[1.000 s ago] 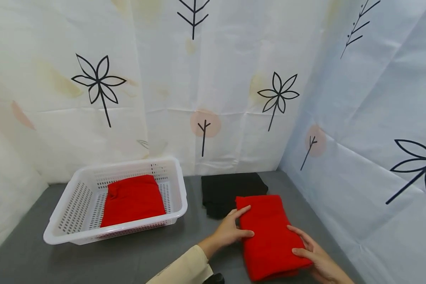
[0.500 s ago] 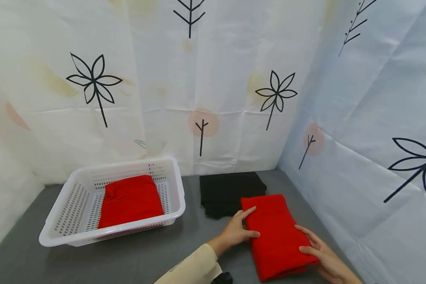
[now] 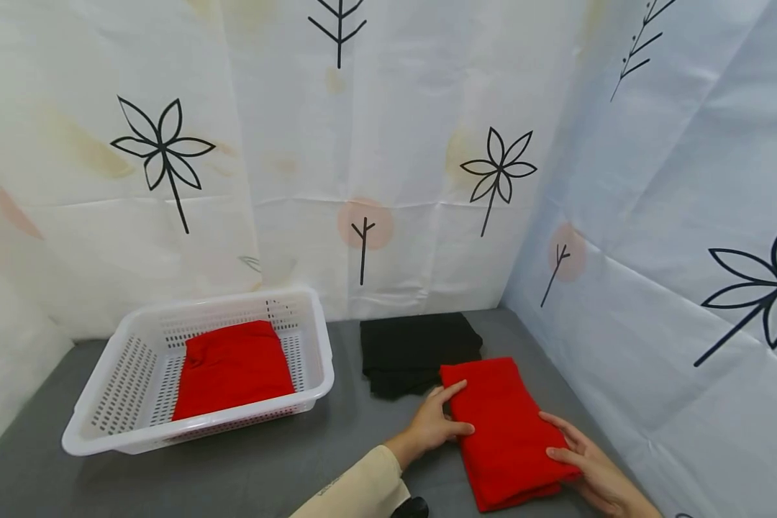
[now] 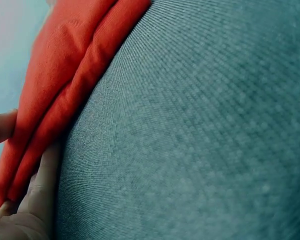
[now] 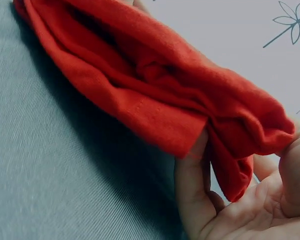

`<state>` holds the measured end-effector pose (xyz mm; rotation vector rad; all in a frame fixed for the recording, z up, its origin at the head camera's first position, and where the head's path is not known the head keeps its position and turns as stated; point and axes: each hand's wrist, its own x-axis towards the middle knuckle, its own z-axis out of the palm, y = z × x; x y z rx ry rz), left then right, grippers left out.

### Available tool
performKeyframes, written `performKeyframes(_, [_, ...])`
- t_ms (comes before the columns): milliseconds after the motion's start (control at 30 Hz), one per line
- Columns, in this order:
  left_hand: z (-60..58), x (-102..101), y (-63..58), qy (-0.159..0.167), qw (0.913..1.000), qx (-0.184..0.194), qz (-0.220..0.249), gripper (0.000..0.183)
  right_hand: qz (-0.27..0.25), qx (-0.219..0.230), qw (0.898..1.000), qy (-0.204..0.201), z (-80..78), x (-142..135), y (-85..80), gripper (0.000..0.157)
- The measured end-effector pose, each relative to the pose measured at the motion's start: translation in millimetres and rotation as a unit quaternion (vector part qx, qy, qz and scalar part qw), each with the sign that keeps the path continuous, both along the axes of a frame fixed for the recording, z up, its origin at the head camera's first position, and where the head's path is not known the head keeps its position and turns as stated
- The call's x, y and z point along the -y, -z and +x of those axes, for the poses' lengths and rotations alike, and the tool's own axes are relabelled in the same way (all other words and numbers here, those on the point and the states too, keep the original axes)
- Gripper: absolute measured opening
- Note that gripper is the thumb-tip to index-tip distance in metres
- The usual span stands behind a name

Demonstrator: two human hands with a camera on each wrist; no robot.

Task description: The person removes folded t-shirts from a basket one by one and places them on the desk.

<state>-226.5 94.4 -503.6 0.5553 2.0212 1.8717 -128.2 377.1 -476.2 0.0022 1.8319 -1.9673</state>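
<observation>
Red bundle: a folded rectangular bundle of bright red cloth [image 3: 508,432] is held at the right of the table [image 3: 337,439], which is covered in grey ribbed fabric.
Left hand: the left hand [image 3: 430,424] grips the bundle's left edge, thumb and forefinger on its upper face.
Right hand: the right hand [image 3: 585,467] grips the near right corner, thumb on top and fingers underneath.
Black cloth: a folded piece of black cloth [image 3: 417,345] lies just beyond the bundle, whose far end covers its near right part in the head view; whether they touch cannot be told.
Backdrop: white fabric printed with black line-drawn flowers [image 3: 285,151] rises behind the table and along its right side.
Sleeve: a cream fabric sleeve [image 3: 362,485] covers the left forearm; a small black object [image 3: 411,508] shows beside its cuff.
Basket: a white perforated plastic basket, rectangular with a broad rim [image 3: 326,367], stands left, well apart from the hands.
Basket contents: a folded piece of red cloth [image 3: 236,370] lies flat inside.
Left wrist view: layered folds along the bundle's edge, with fingers tucked beneath.
Right wrist view: loose layers at the bundle's end, one flap hanging between the fingers, and a dark shadow on the table below.
</observation>
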Motion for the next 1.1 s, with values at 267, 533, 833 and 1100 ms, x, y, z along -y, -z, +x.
performKeyframes(267, [4.1, 0.3, -0.2, -0.013, 0.9999, 0.007, -0.007, 0.068, 0.099, 0.003, 0.994, 0.055, 2.9, 0.4, 5.2, 0.054])
performKeyframes(533, [8.2, 2.8, 0.6, -0.049, 0.9985, -0.013, -0.020, 0.060, 0.232, -0.023, 0.969, 0.082, 6.3, 5.7, -0.3, 0.069])
performKeyframes(833, [11.8, 22.8, 2.0, -0.054, 0.9984, -0.016, 0.001, 0.048, 0.415, -0.116, 0.898, 0.084, 4.0, 14.6, -14.0, 0.060])
performKeyframes(1100, [12.1, 51.8, -6.4, -0.074, 0.9965, 0.000, 0.038, 0.027, 0.471, -0.133, 0.867, 0.091, -8.4, 36.9, -33.4, 0.062])
